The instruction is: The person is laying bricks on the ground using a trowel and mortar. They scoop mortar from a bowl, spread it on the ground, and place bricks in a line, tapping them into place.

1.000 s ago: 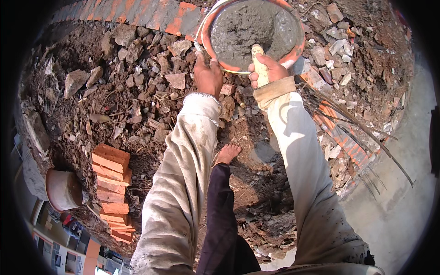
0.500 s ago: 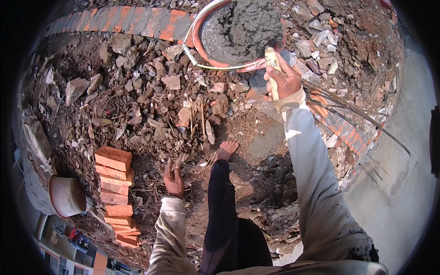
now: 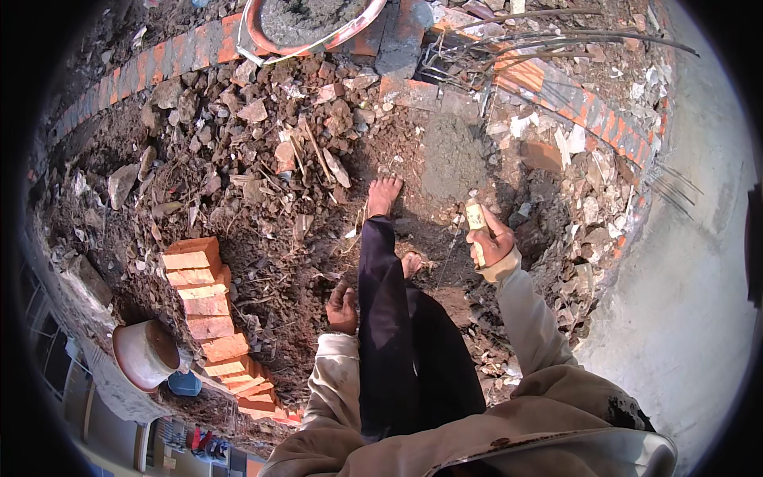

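My right hand (image 3: 495, 242) is closed around the pale wooden handle of a trowel (image 3: 477, 226); its blade cannot be made out here. A wet grey mortar patch (image 3: 453, 163) lies on the ground just beyond that hand. My left hand (image 3: 342, 308) hangs beside my left knee, fingers loosely stretched and holding nothing, above the rubble. To its left stands a leaning row of orange bricks (image 3: 208, 306). At the far edge, a round reddish pan (image 3: 253, 30) with a pale hoop handle holds grey mortar (image 3: 306, 17).
A low brick course (image 3: 171, 57) curves along the far side, and another brick strip (image 3: 588, 111) runs off right. Bent steel rods (image 3: 556, 38) stick out above it. Broken stones (image 3: 123, 184) cover the left. A bucket (image 3: 147, 355) lies lower left; a concrete slab (image 3: 675, 262) borders the right.
My right hand has come back from the mortar pan toward my body, still gripping the trowel. The view has tilted down, and the pan now sits higher and further left.
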Tool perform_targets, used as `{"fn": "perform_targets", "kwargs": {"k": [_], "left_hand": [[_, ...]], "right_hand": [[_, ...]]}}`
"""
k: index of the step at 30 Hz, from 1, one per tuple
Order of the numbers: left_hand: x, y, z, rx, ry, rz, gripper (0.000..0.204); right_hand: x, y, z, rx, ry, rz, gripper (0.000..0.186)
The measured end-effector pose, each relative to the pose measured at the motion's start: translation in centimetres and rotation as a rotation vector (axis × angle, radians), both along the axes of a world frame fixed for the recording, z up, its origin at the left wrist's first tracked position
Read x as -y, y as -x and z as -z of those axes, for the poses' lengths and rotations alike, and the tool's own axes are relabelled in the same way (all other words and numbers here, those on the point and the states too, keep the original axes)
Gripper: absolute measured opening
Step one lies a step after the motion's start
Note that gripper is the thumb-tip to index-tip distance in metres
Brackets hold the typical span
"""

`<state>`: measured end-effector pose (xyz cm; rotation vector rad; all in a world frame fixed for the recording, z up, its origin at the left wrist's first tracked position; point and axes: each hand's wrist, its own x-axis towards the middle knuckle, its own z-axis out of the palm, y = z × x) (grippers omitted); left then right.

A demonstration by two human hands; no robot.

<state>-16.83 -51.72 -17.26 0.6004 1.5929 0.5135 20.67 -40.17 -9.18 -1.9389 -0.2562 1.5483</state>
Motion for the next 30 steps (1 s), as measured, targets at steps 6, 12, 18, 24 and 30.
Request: {"fn": "perform_targets", "kwargs": {"k": [6, 12, 18, 24, 30], "left_hand": [[1.6, 0.2, -1.8, -0.083, 0.034, -0.027, 0.041], [5.6, 3.2, -2.8, -0.172, 0.023, 0.086, 0.036], [8.0, 3.0, -3.1, -0.135, 0.029, 0.025, 0.037], [9.5, 0.5, -3.6, -0.128, -0.057, 0.027, 0.041], [10.5, -0.3, -5.3, -0.149, 0.063, -0.017, 0.039]], "right_hand": [[9.5, 1.9, 9.8, 0.207, 0.060, 0.218, 0.053], [8.2, 3.1, 18.4, 0.128, 0.279, 0.498, 0.073], [14.3, 2.9, 14.2, 0.624, 0.300, -0.113, 0.061], [9.0, -2.2, 15.3, 0.498, 0.226, -0.225, 0.048], [7.5, -2.1, 20.2, 0.538, 0.558, -0.618, 0.049]]}}
